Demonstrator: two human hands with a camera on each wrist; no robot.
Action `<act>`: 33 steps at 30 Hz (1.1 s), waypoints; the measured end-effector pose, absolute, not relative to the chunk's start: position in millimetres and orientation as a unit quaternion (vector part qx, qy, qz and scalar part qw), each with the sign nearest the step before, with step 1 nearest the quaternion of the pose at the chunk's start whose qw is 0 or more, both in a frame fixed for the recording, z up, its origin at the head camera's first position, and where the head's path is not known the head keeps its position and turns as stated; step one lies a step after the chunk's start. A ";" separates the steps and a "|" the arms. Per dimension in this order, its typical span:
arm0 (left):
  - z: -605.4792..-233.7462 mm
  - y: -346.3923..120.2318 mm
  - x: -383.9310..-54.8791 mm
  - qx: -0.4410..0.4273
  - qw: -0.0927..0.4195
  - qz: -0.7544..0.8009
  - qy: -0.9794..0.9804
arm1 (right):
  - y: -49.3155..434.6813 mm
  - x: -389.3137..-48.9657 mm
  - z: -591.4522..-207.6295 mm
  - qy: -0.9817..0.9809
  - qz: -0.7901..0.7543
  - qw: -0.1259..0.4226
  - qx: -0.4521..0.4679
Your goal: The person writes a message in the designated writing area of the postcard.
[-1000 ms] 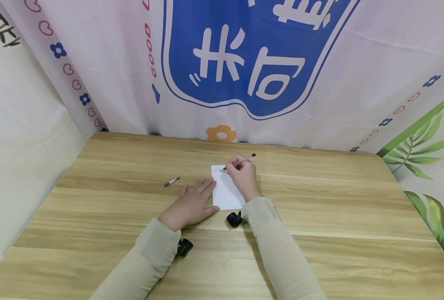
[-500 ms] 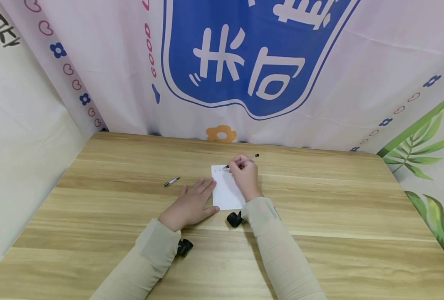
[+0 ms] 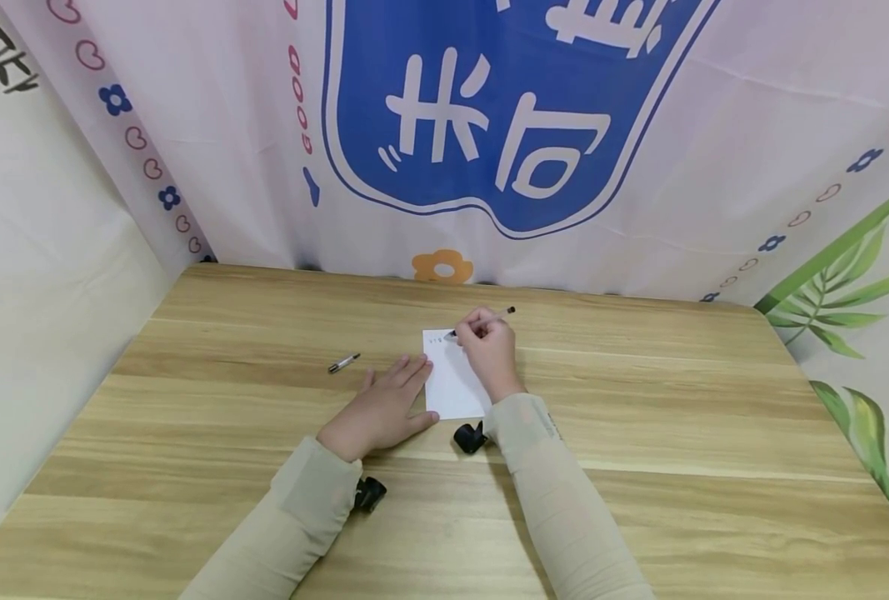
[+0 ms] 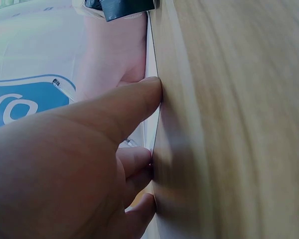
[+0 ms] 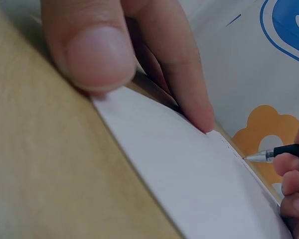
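Observation:
A white sheet of paper [image 3: 453, 387] lies on the wooden table [image 3: 684, 433], with a short row of small marks near its top left. My right hand [image 3: 491, 354] pinches a pen [image 5: 284, 151] with a clear barrel and dark grip. In the right wrist view the tip meets the paper's far edge area, by the marks. My left hand [image 3: 384, 410] lies flat with fingers spread, its fingertips and thumb on the sheet's left edge. In the left wrist view the thumb [image 4: 139, 97] presses at the sheet's edge.
A short silver-and-black piece like a pen cap [image 3: 344, 363] lies left of the paper. Black wrist cameras, one at the left cuff [image 3: 370, 494] and one at the right [image 3: 470, 437], sit low over the table. A printed curtain [image 3: 249, 192] hangs behind the table's far edge.
My right hand and the pen have shifted slightly right along the top of the paper, and more small marks show there. The left hand has stayed in place.

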State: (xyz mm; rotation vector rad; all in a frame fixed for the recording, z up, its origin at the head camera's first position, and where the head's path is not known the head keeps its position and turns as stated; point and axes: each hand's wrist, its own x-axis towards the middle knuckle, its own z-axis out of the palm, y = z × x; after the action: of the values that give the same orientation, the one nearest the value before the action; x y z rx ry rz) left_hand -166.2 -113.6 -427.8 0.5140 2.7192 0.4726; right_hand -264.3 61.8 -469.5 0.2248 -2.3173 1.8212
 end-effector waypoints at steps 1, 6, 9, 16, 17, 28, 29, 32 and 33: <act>-427.8 -113.7 -166.2 0.181 0.166 0.167 0.955 | 61.8 -264.4 -469.5 -0.781 0.613 0.093 0.077; -428.3 -113.9 -166.9 0.183 0.161 0.166 0.956 | 61.7 -265.2 -470.3 -0.780 0.614 0.093 0.080; -428.3 -114.1 -167.0 0.183 0.159 0.165 0.956 | 61.5 -265.9 -471.1 -0.779 0.615 0.094 0.080; -427.0 -114.5 -166.7 0.183 0.161 0.167 0.955 | 61.5 -266.2 -470.9 -0.780 0.613 0.096 0.080; -426.7 -114.4 -166.4 0.183 0.161 0.167 0.955 | 61.5 -265.9 -470.8 -0.781 0.612 0.096 0.080; -427.8 -114.5 -165.2 0.179 0.165 0.165 0.956 | 60.7 -263.2 -469.0 -0.781 0.614 0.087 0.070; -427.6 -114.6 -165.3 0.180 0.163 0.166 0.956 | 60.6 -263.3 -468.7 -0.781 0.614 0.088 0.070; -426.8 -114.3 -165.8 0.183 0.159 0.166 0.956 | 60.7 -263.8 -468.0 -0.781 0.614 0.091 0.067; -426.5 -114.2 -166.1 0.184 0.159 0.167 0.956 | 60.9 -264.1 -467.8 -0.783 0.612 0.092 0.066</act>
State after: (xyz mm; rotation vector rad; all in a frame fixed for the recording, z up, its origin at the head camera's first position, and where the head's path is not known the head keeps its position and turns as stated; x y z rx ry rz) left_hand -166.1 -114.2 -426.5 0.5260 2.7324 0.4761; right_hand -264.1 60.9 -467.8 0.1961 -2.3241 1.8185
